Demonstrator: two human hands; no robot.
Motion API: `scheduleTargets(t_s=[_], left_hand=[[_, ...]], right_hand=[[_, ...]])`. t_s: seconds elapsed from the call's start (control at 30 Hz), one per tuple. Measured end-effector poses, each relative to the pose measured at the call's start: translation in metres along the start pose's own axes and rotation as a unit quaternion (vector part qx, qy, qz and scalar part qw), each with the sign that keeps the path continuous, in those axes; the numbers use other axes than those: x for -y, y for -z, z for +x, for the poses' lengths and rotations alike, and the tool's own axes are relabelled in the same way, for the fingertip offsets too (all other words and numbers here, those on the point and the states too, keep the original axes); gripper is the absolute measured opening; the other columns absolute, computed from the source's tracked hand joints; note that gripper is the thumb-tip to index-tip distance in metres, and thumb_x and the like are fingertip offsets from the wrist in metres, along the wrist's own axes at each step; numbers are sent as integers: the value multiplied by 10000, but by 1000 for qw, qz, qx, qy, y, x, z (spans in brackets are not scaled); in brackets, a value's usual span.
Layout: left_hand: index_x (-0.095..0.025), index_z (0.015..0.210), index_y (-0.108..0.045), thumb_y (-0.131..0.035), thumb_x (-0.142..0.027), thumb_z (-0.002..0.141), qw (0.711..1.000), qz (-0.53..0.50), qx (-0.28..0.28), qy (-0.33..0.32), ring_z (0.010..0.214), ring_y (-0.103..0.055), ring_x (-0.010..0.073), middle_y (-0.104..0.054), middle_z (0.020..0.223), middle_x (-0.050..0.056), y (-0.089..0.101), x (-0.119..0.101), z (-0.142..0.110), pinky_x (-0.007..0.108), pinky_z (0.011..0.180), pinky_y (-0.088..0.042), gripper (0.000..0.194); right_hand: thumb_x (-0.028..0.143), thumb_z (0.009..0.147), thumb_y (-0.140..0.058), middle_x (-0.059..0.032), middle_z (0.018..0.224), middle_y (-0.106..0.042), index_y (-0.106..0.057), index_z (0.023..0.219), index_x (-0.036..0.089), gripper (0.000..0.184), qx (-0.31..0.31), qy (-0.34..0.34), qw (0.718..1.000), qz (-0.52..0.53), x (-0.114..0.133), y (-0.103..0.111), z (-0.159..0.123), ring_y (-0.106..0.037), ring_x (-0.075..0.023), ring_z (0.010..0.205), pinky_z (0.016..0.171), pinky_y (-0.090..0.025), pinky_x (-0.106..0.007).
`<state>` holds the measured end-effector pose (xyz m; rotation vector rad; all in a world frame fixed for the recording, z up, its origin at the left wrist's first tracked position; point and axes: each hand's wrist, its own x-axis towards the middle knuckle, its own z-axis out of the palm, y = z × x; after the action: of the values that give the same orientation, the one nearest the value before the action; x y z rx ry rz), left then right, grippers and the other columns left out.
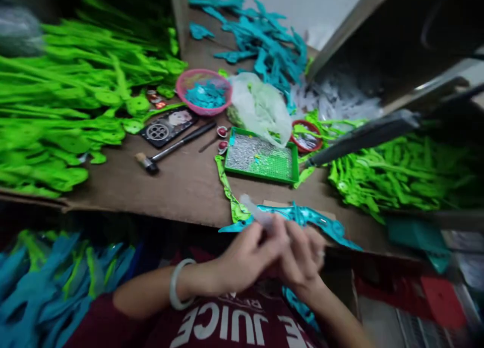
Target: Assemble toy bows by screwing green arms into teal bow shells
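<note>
Along that table's [181, 191] front edge lies a part [319, 220], behind it a tray [260, 176], a hammer [181, 142] to its left, a bag [260, 108] at its back.

A brown worktop [181, 191] spans the view, divided by an upright board [179, 15] and, farther right, a slanting panel [348, 30]. Behind, a pale, blurred surface [302, 2] is possibly a wall.

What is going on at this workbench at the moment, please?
A person's left hand grips a pale translucent piece, the right hand close beside it, its grip unclear. Beyond them, a teal plastic part lies along the front edge of the workbench. Farther back sit a green tray of small metallic pieces and a hammer.
</note>
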<state>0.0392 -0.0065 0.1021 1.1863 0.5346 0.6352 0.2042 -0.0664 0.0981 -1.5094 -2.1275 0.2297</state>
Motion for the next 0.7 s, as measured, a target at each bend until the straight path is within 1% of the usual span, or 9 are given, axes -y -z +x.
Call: scheduleTargets(t_s=[0.1, 0.13, 0.2, 0.3, 0.37, 0.47, 0.53, 0.6, 0.7], left_hand=[[-173, 1056, -639, -564, -527, 939, 977, -66, -187, 74, 1009, -658, 218, -716, 1045, 77, 27, 6, -6, 358, 931, -539, 381], [-173, 1034, -634, -608, -531, 910, 967, -82, -227, 82, 946, -669, 207, -718, 993, 62, 38, 6, -7, 349, 892, -554, 380], [-181, 1001, -613, -702, -529, 839, 956, -106, -256, 94, 786, -662, 170, -703, 873, 20, 59, 6, -10, 307, 760, -574, 394], [-182, 951, -602, -800, -494, 758, 964, -65, -234, 108, 691, -631, 130, -685, 812, -11, 84, 3, -12, 247, 662, -553, 416], [-173, 916, -611, -803, -522, 746, 966, -1, -235, 109, 678, -635, 131, -690, 782, -3, 99, 0, -11, 238, 653, -545, 433], [-164, 868, -618, -790, -576, 735, 960, 92, -231, 131, 651, -653, 145, -692, 717, 11, 120, -6, -2, 241, 640, -544, 466], [-161, 843, -619, -788, -581, 732, 959, 114, -194, 173, 648, -663, 150, -697, 705, 21, 129, -8, 8, 237, 626, -550, 466], [-156, 839, -627, -798, -562, 723, 958, 101, -153, 218, 666, -675, 152, -708, 723, 30, 131, -8, 19, 236, 629, -565, 455], [-150, 859, -661, -821, -510, 705, 954, 65, -108, 271, 714, -697, 160, -735, 799, 52, 126, -5, 30, 252, 665, -595, 423]], right_hand=[[237, 940, -628, -198, 1247, -646, -242, 1583, 183, 752, -88, 13, 990, -108, 10, -4, 14, -608, -341, 1115, 926, -536, -533], [250, 942, -628, -192, 1203, -656, -275, 1567, 170, 722, -77, 26, 990, -112, 10, -6, 22, -617, -332, 1082, 904, -544, -512], [239, 981, -560, -144, 1063, -679, -360, 1508, 168, 568, -19, 52, 996, -63, 7, -12, 35, -643, -268, 962, 810, -563, -413], [221, 1031, -447, -71, 875, -660, -401, 1457, 159, 433, 25, 89, 996, 4, 0, -25, 46, -628, -194, 784, 676, -528, -309], [305, 1032, -467, -77, 911, -656, -417, 1440, 160, 436, 33, 67, 997, 17, -9, -32, 49, -625, -198, 813, 703, -528, -315], [497, 953, -582, -131, 1089, -649, -398, 1458, 160, 635, 67, 34, 997, 26, -29, -36, 49, -603, -261, 982, 848, -536, -413], [572, 878, -652, -166, 1207, -626, -336, 1502, 157, 813, 109, 41, 993, 28, -42, -38, 46, -566, -315, 1079, 913, -515, -492], [582, 843, -686, -176, 1277, -605, -236, 1553, 168, 937, 148, 49, 986, 52, -52, -40, 42, -553, -328, 1116, 928, -511, -506], [551, 856, -686, -171, 1320, -594, -85, 1596, 201, 1016, 160, 41, 982, 89, -56, -45, 35, -561, -321, 1143, 943, -518, -496]])
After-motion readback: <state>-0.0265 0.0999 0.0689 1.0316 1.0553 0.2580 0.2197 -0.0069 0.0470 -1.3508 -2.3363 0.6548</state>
